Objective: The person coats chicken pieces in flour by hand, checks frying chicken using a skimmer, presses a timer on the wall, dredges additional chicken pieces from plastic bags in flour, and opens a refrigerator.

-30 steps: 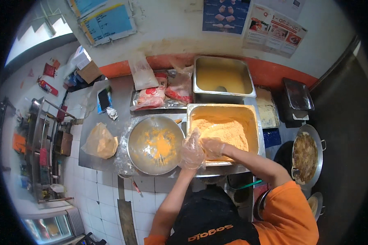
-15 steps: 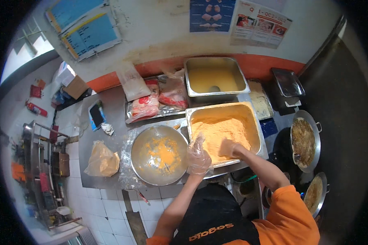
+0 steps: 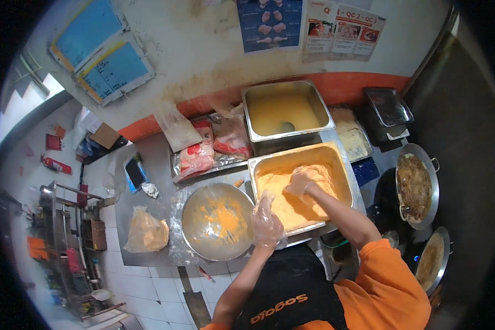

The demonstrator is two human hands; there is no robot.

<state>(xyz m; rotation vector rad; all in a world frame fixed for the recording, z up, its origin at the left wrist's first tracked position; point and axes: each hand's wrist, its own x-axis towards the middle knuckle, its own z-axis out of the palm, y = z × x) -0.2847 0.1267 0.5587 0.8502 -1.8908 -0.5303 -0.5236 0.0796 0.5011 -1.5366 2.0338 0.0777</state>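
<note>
A deep steel pan (image 3: 344, 159) holds orange breading flour (image 3: 275, 179). My right hand (image 3: 301, 184) reaches into this flour near the pan's middle, its coated fingers partly buried, so their grip is hidden. My left hand (image 3: 267, 221), in a clear plastic glove dusted with flour, is raised at the pan's near left corner. Its fingers point upward, with nothing seen in them. Left of that hand sits a wide steel bowl (image 3: 203, 245) with orange flour scattered inside.
Behind the pan stands a steel pan of yellowish liquid (image 3: 286, 113). Bagged food (image 3: 198, 157) lies on a tray at back left; a plastic bag (image 3: 147, 231) is at the table's left. Two woks of oil (image 3: 414, 187) (image 3: 430, 261) stand at right.
My right hand has moved away from me, deeper into the pan, and flour is heaped beside it. My left hand stays by the pan's near left corner. The view has shifted slightly.
</note>
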